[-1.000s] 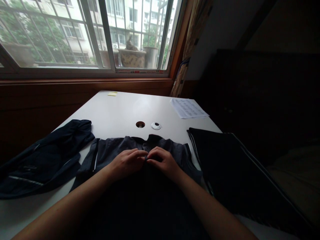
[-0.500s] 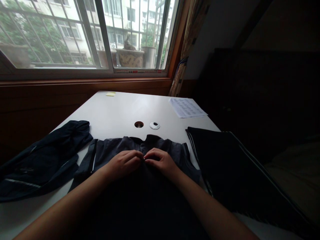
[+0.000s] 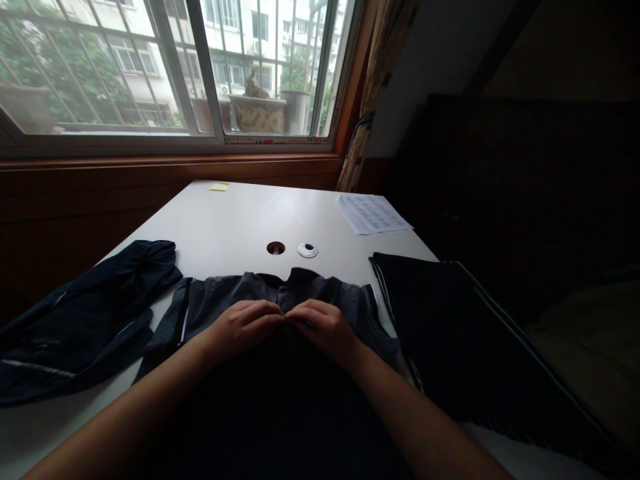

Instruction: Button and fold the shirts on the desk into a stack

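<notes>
A dark grey and navy collared shirt (image 3: 215,300) lies spread on the white table in front of me, its collar towards the window. Just below the collar, my left hand (image 3: 250,327) pinches the front placket between thumb and fingers. My right hand (image 3: 323,327) pinches the same spot from the other side, and the fingertips of both hands meet there. Whatever small fastening sits between the fingertips is too small and dark to make out. The lower part of the shirt fades into shadow between my forearms.
A dark jacket-like garment (image 3: 95,313) lies to the left, a folded dark cloth with pale edging (image 3: 465,333) to the right. Farther back on the table (image 3: 225,227) are a round hole (image 3: 276,248), its white cover (image 3: 307,251), printed sheets (image 3: 373,215) and a yellow note (image 3: 219,187).
Both hands stay at the shirt's placket, with the fingers shifting slightly around the same spot. The whole view has drifted a little, so things appear slightly farther left.
</notes>
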`<state>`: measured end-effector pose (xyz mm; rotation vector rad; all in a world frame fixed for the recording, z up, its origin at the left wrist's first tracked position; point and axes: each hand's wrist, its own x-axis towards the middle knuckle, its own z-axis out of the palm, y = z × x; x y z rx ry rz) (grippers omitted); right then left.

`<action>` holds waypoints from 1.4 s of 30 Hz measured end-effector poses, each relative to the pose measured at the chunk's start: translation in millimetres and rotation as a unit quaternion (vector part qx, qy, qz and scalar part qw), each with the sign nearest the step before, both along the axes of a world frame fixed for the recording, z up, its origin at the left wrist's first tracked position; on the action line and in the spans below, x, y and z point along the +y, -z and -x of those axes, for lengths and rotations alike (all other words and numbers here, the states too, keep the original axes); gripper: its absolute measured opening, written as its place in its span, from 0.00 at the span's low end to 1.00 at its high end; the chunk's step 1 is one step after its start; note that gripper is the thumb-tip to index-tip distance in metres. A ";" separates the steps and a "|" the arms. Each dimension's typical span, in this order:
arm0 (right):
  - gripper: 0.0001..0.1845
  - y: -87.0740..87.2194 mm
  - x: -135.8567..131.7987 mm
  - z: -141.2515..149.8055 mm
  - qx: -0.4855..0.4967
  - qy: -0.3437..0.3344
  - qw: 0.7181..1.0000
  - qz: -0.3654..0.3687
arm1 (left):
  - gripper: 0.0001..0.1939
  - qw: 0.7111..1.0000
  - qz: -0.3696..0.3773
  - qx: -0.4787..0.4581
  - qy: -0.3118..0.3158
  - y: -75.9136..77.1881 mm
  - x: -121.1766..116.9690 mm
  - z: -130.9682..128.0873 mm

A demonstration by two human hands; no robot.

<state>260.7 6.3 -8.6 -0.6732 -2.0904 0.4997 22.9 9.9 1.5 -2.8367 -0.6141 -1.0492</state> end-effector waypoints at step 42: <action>0.14 4.4 11.1 3.7 -0.099 0.140 0.975 0.143 | 0.12 0.969 0.241 -0.025 -0.051 27.1 14.4 -12.1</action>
